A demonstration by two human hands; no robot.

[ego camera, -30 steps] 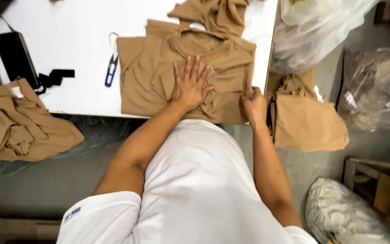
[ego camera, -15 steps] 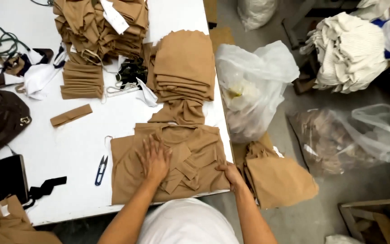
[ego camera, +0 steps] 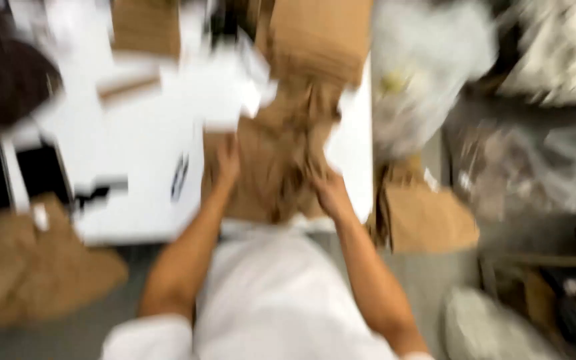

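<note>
- Nearest, both hands down on a tan garment [ego camera: 281,160] at the near counter [ego camera: 135,147] edge.
- Left hand [ego camera: 227,162] pressing its left side; right hand [ego camera: 331,195] at its right; grip too blurred to tell.
- Partly folded, not yet stacked.
- Beyond, folded tan pile [ego camera: 318,37].

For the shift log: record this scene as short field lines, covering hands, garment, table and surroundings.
view: head camera, heavily blurred
left hand: on the left edge of the tan garment
right hand: on the garment's right lower edge
fingers: too blurred to tell the grip
table: white, garment lies on it
left of garment: small snips, dark phone
right of table: clear plastic bags
</note>
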